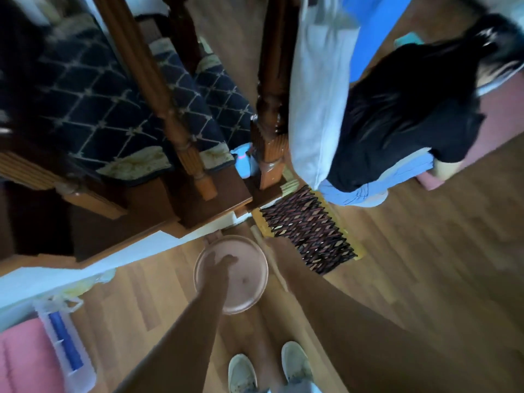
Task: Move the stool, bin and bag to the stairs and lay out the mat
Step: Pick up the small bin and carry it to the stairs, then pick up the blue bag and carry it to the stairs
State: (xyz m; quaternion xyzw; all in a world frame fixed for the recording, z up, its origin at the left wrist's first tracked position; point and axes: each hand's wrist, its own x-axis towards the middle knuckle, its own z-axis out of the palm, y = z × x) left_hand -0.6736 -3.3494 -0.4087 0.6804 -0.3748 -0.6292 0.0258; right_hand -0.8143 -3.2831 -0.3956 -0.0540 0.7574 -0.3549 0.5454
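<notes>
Pink round bin stands on the wood floor just beside the base of the stairs. Left hand lies on its lid; blur hides whether the fingers are spread or curled. Right hand reaches to the woven stool, which sits at the stair's bottom corner by the newel post; finger state cannot be told. White bag hangs beside the post. Another person in a black top bends over nearby. Blue mat lies on the floor beyond.
</notes>
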